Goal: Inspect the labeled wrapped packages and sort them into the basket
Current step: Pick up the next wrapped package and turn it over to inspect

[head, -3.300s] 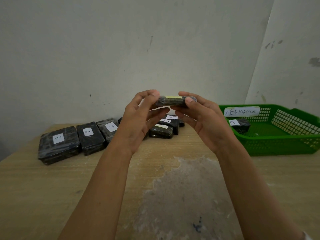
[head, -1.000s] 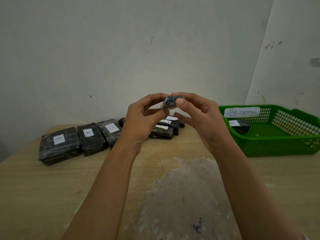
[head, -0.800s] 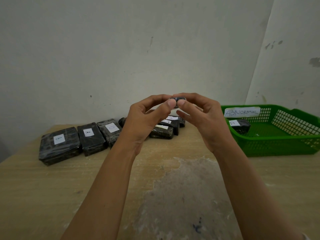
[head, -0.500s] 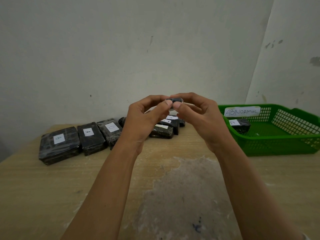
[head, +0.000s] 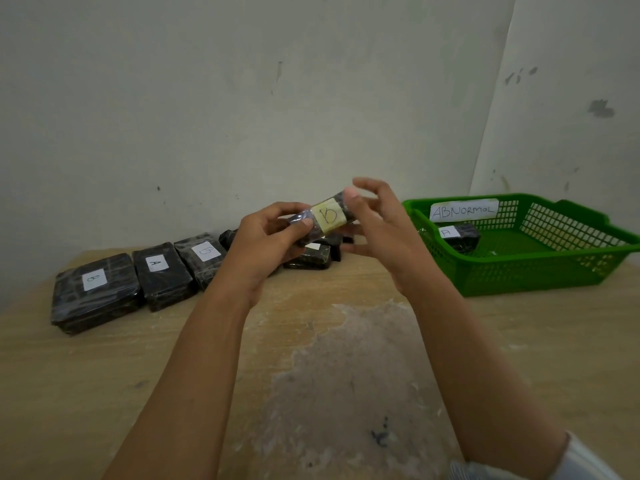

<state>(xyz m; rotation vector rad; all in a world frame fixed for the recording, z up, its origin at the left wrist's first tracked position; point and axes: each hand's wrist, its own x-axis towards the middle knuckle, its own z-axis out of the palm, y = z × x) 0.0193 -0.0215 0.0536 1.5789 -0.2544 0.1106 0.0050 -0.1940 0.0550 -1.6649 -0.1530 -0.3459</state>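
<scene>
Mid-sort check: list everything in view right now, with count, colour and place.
black plastic-wrapped package with a yellowish square label: one, black, held up over the table.
black wrapped packages with white labels: three, black, in a row at the table's left; more lie behind the hands, but their count is hidden.
green plastic mesh basket: one, green, on the table at right.
white paper sign reading ABNORMOL: one, white, on the basket's rim.
black wrapped package labelled A: one, black, inside the basket.
wooden table: one, light brown, with a worn grey patch at centre.
wall: off-white, behind the table.
left hand: grips the held package's left end.
right hand: thumb touches the held package's right end, fingers spread.
</scene>
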